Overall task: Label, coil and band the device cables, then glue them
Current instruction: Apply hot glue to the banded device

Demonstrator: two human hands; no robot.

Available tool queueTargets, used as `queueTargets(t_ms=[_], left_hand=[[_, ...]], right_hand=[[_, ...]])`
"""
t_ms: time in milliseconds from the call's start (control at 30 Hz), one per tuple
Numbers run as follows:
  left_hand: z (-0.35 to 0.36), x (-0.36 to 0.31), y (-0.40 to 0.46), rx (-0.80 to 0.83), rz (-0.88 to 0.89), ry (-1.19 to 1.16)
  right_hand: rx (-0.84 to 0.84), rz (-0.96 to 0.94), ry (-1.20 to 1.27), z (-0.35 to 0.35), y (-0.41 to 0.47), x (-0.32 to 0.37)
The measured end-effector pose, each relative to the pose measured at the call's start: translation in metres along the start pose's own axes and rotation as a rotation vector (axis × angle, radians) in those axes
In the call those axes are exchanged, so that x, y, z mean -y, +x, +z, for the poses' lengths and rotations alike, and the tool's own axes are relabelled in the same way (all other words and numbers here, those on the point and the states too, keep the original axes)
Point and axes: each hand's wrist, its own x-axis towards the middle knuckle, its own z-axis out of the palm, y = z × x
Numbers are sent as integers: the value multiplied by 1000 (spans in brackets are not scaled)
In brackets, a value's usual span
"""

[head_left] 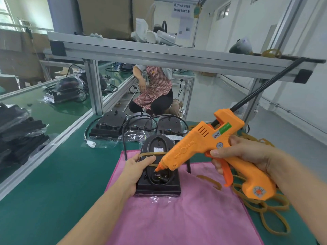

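A black device lies on a pink cloth, with a white label and a tan rubber band across it. Its black cable sits coiled in the lower recess. My left hand grips the device's left edge, thumb on top. My right hand grips an orange glue gun, fingers round the trigger. The gun's nozzle tip touches the coiled cable just above the recess. A black glue stick sticks out of the gun's back.
Three more black devices with loose cables stand behind on the green bench. Several rubber bands lie to the right of the cloth. Bagged black parts are stacked at left. A seated person is beyond the aluminium frame.
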Motion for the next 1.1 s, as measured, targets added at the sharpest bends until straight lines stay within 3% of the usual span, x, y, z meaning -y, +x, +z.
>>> queueTargets(t_ms=[167,333,1100], left_hand=[[0,1,3,-4,6,15],[-1,2,6,-12,-13,20],[-1,1,1,-24,-4,12]], right_hand=[[-28,22,1,4,-2,10],[125,-19,8,9,-11,22],[117,-45,32,10,-3,16]])
